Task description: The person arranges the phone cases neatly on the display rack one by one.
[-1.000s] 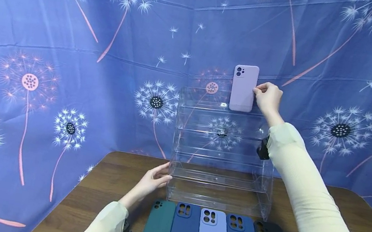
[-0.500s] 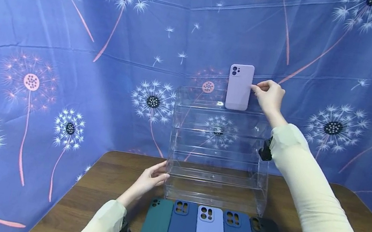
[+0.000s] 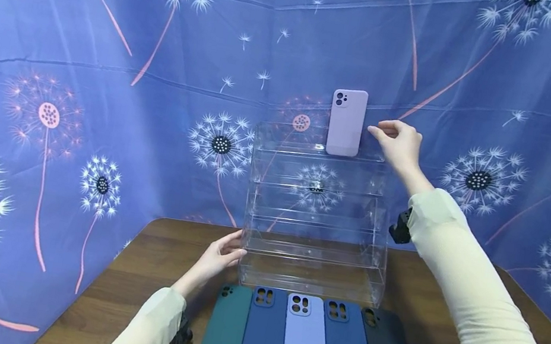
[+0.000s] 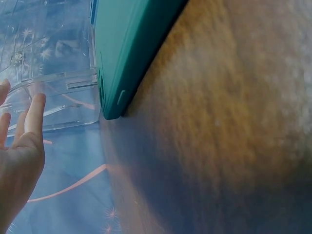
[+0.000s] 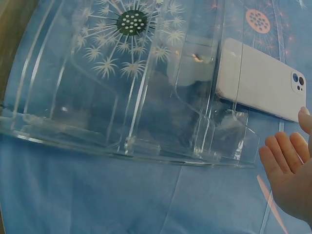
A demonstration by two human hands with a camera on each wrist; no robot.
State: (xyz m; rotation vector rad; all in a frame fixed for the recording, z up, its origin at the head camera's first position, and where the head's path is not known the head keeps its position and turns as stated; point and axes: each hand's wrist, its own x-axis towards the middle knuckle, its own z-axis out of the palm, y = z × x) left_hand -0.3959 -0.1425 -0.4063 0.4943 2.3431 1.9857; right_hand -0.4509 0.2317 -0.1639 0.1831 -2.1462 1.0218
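Hovers with relaxed, unclasped right hand [image 3: 400, 146], just apart from the lilac phone case [image 3: 346, 124] standing to its left on the clear tiered display rack [image 3: 309, 257]; with uncurled left hand [image 3: 217, 254], touches rack's side to its right.

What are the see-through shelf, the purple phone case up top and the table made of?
The shelf looks like glossy clear plastic, maybe acrylic: we see through it and its edges shine. The phone case seems matte, perhaps silicone or soft plastic: even colour, little glare. The table looks like dull-finished wood or wood-look board: brown, streaky grain.
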